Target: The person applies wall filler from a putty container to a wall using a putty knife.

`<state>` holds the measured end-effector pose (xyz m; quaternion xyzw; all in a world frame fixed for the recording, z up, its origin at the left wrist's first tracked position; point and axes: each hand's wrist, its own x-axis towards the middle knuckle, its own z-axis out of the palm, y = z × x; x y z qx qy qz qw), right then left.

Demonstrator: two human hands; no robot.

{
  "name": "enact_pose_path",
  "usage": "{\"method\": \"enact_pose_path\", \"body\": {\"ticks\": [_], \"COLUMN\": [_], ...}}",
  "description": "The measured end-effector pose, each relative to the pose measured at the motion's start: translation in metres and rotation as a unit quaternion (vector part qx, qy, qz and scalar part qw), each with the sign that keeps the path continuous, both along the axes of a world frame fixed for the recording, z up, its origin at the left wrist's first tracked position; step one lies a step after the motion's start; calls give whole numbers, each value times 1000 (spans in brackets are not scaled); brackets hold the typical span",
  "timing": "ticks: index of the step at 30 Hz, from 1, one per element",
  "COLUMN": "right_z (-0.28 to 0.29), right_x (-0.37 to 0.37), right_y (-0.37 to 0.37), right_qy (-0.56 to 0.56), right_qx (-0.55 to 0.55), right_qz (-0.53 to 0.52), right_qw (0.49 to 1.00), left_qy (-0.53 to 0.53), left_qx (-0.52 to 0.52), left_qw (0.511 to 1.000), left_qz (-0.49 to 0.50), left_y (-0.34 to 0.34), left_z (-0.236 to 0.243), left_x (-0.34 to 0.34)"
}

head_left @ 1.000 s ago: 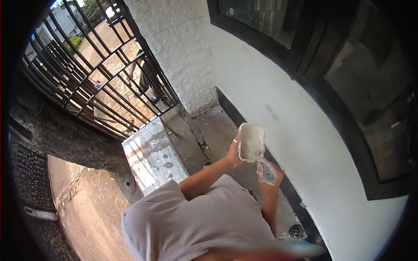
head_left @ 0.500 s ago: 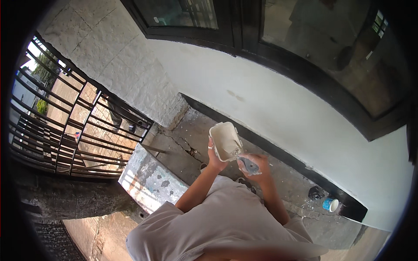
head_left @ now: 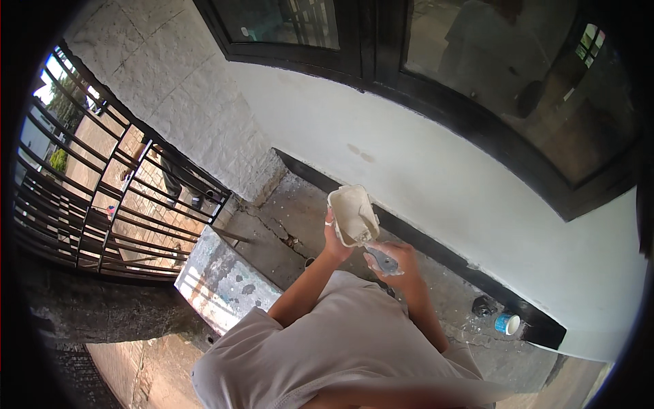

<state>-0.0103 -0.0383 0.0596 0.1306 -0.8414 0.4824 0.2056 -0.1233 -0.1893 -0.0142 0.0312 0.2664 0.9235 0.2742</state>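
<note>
My left hand [head_left: 334,240] is closed around the left side of a cream-coloured plastic tub [head_left: 349,208], which tilts so that its inside faces me. Pale putty-like paste coats the tub's inner walls. In my right hand [head_left: 403,257] is a putty knife with a grey handle [head_left: 385,261], smeared with white paste. Its front end reaches the tub's lower right corner, where a lump of paste shows. How much of the blade dips inside I cannot tell. Both hands are in front of my chest, close together.
Ahead runs a white wall [head_left: 306,112] with a black skirting band, under dark-framed windows [head_left: 385,61]. At right on the concrete floor are a blue-and-white cup [head_left: 507,324] and a black bag-like lump [head_left: 482,306]. A paint-spotted slab [head_left: 228,276] and barred gate [head_left: 116,184] stand left; a person is beyond it.
The whole view has shifted slightly. My hands keep their hold on the tub and the putty knife, with the tool still at the tub's lower right corner. The person beyond the gate shows more.
</note>
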Motion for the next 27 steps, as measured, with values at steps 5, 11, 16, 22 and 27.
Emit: {"method": "enact_pose_path", "body": {"ticks": [5,11,16,22,27], "right_z": [10,10,16,8,3], "right_x": [-15,-12,-37,-77,-98], "right_y": [-15,-33,-55,-92,-141], "right_qy": [-32,-57,-76,-51,-51], "right_qx": [-19,6,-19,-77,-73], "right_qz": [-49,-29,-124,-161,-179], "right_qw": [998,998,989,983,980], "left_qy": [-37,-30,-42,-45,-47], "left_qx": [-1,28,-11,6,24], "left_qw": [999,999,999,997,996], "left_qz": [35,20,15,-55,-70], "left_y": [-8,-31,-31,-57,-84], "left_z": [1,-8,-13,-16,-9], "left_x": [10,-9,-42,-75,-124]}}
